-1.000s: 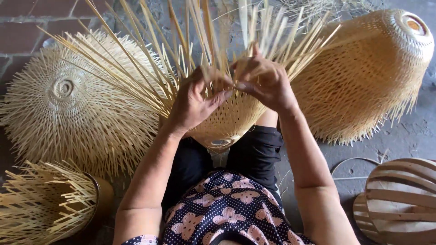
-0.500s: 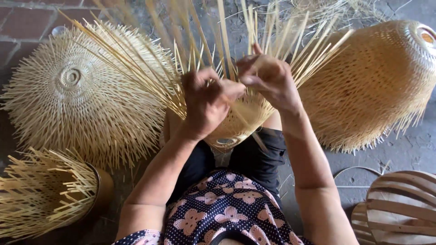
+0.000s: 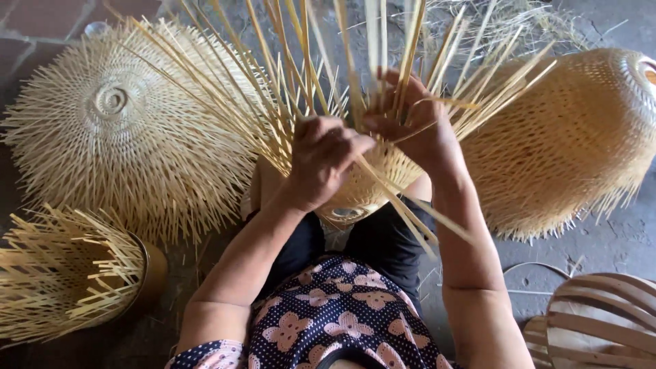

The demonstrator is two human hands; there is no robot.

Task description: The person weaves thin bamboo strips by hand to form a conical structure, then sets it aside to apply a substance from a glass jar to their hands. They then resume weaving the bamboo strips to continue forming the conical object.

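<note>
A half-woven bamboo basket (image 3: 372, 184) rests on my lap, with many loose pale bamboo strips (image 3: 287, 75) fanning up and outward from its rim. My left hand (image 3: 321, 160) is closed around a strip near the rim at the middle of the view. Just right of it, my right hand (image 3: 413, 123) pinches other strips, one thin strip curling over its fingers. The two hands almost touch. One long strip (image 3: 410, 212) slants down to the right past my right forearm.
A round woven piece with spiky ends (image 3: 130, 130) lies at the left. A large finished woven shade (image 3: 581, 137) lies at the right. A bundle of strips in a holder (image 3: 68, 273) sits lower left, and a wide-slatted frame (image 3: 601, 321) lower right.
My hands have stayed at the basket rim and kept working the strips; the left hand has rolled over and closed on a strip. The view has shifted slightly.
</note>
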